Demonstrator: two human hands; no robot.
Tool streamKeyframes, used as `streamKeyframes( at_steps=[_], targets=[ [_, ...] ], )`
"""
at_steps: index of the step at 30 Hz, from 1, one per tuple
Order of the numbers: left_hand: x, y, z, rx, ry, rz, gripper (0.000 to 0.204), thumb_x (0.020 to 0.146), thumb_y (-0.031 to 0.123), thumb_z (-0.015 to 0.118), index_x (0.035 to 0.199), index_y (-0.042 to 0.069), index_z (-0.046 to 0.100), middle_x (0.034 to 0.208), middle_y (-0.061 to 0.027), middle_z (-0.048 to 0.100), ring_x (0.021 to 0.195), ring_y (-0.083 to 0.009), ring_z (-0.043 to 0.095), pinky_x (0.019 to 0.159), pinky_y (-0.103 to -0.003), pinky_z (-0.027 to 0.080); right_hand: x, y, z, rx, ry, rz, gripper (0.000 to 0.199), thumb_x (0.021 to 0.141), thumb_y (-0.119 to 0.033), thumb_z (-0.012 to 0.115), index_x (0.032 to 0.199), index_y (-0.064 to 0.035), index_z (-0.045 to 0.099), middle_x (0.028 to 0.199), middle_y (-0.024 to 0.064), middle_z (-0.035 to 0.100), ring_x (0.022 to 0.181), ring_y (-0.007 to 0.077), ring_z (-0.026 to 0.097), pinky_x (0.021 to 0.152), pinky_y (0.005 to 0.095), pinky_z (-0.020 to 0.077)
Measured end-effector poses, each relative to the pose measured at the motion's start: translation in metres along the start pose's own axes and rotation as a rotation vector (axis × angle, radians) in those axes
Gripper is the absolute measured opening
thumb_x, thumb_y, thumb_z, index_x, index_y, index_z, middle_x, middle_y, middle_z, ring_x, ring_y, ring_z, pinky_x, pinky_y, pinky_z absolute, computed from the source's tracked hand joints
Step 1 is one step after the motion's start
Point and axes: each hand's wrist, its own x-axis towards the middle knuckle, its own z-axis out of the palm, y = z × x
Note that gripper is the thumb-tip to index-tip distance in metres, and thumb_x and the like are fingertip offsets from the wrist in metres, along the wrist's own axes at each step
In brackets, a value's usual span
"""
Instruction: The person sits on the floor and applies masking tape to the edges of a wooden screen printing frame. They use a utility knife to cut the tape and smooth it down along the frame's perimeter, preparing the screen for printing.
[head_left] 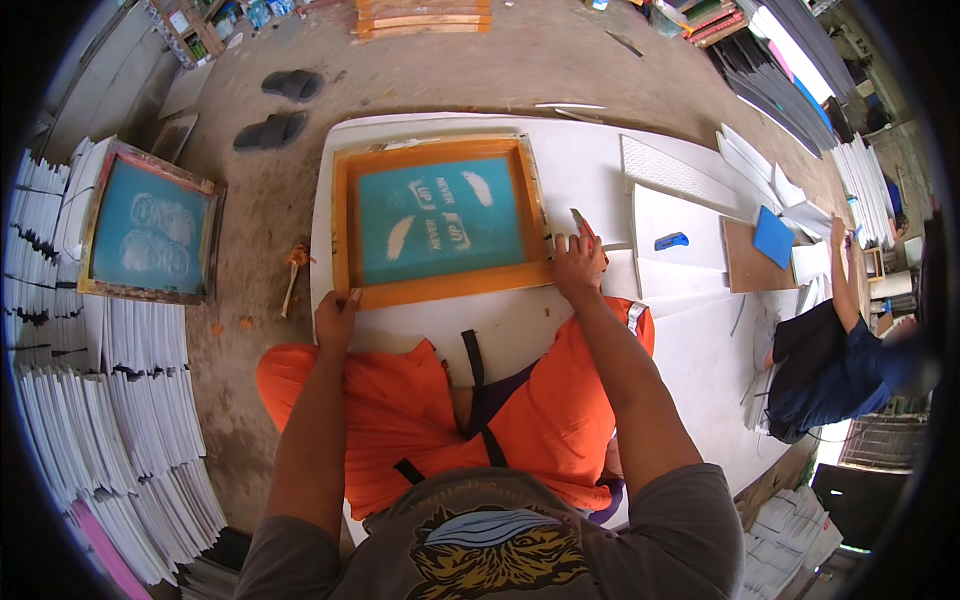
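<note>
A screen printing frame (pixel 443 287) with orange-brown wooden sides and teal mesh lies on the white board (pixel 385 330) before me. Pale lettering and footprint-like shapes show on the mesh. My left hand (pixel 336 318) is closed on the frame's near left corner, thumb on top. At the near right corner, my right hand (pixel 577 265) has its bent fingers on the frame's side. Against those fingers is a narrow orange-red piece with a greenish tip (pixel 583 224); its kind is unclear, and my hand partly covers it.
Another screen frame (pixel 150 222) leans on stacked white sheets (pixel 75 420) at left. A blue utility knife (pixel 671 241), cut white pieces and a blue sheet (pixel 773 238) lie to the right, near another person (pixel 830 350) in dark clothes. Black slippers (pixel 270 132) rest on the floor.
</note>
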Motion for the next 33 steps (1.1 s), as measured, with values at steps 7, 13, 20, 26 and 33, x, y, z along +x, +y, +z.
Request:
streamKeyframes(
  at_steps=[7,13,20,26,33],
  targets=[
    [0.004,0.000,0.002,-0.038,-0.016,-0.048,0.043,0.091,0.041,0.081,0.093,-0.001,0.073,0.084,-0.0150,0.074,0.077,-0.0259,0.072,0.073,-0.039,0.055,0.031,0.067,-0.033,0.648,0.069,0.426,0.041,0.097,-0.041,0.063,0.114,-0.0049,0.073,0.110,0.0186,0.074,0.108,0.0351,0.070,0.092,0.0493,0.0552],
    [0.004,0.001,0.000,-0.045,0.007,-0.104,0.046,0.089,0.043,0.082,0.091,-0.002,0.073,0.081,-0.0120,0.075,0.073,-0.0226,0.070,0.070,-0.038,0.055,0.059,0.114,0.019,0.825,-0.387,0.458,0.055,0.069,-0.039,0.090,0.104,0.0004,0.074,0.094,0.0182,0.077,0.086,0.0291,0.076,0.078,0.0405,0.0597],
    [0.008,-0.011,-0.002,-0.085,-0.026,-0.076,0.043,0.091,0.040,0.082,0.087,-0.002,0.072,0.077,-0.0107,0.073,0.070,-0.0180,0.068,0.066,-0.035,0.053,0.073,0.116,0.041,0.676,-0.362,0.341,0.046,0.071,-0.035,0.089,0.098,-0.0009,0.074,0.095,0.0188,0.076,0.088,0.0316,0.075,0.079,0.0431,0.0590],
    [0.008,-0.019,0.003,-0.129,0.001,-0.021,0.040,0.092,0.035,0.082,0.084,-0.002,0.070,0.071,-0.0076,0.069,0.063,-0.0133,0.063,0.059,-0.031,0.050,0.057,0.106,0.000,0.732,0.072,0.498,0.030,0.097,-0.025,0.068,0.117,-0.0063,0.058,0.100,0.0209,0.076,0.093,0.0427,0.073,0.080,0.0547,0.0563],
    [0.006,-0.009,-0.002,-0.069,0.032,0.008,0.037,0.091,0.034,0.082,0.086,-0.002,0.071,0.072,-0.0097,0.071,0.064,-0.0168,0.067,0.061,-0.034,0.052,-0.034,0.037,-0.111,0.787,0.024,0.339,0.044,0.097,-0.015,0.062,0.141,-0.0160,0.060,0.104,0.0270,0.073,0.098,0.0485,0.069,0.085,0.0576,0.0555]
  ],
)
